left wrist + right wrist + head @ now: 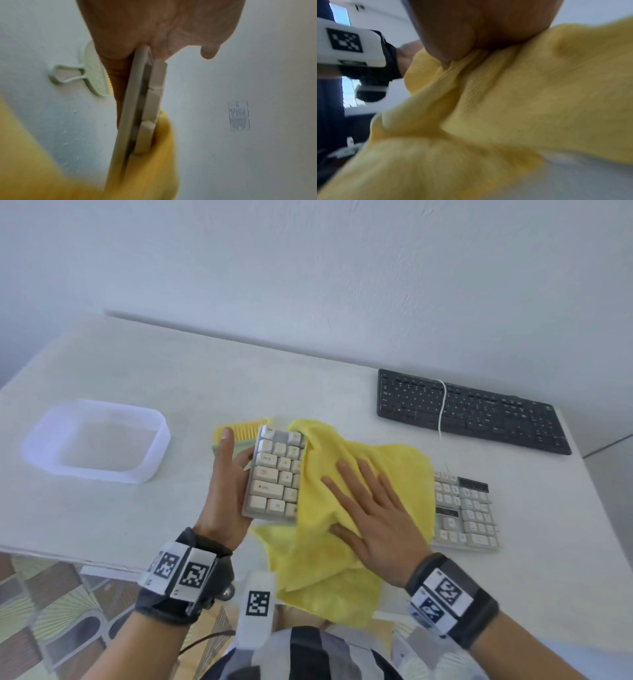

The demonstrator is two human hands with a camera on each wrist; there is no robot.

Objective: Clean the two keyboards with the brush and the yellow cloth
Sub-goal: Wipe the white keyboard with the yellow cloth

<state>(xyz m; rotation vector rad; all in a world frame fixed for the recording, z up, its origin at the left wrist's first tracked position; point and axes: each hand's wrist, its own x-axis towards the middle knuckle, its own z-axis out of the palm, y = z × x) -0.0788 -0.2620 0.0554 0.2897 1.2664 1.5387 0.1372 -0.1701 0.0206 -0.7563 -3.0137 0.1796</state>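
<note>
Right hand [375,518] presses yellow cloth [346,474] flat (fingers spread) onto beige keyboard [277,474].

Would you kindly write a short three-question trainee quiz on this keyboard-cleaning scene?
1. True or false: the right hand lies flat on the yellow cloth.
2. Which keyboard does the left hand hold: A) white keyboard, B) black keyboard?
3. Fill in: the brush lies on the ___.

Key: 1 true; 2 A; 3 table.
</note>
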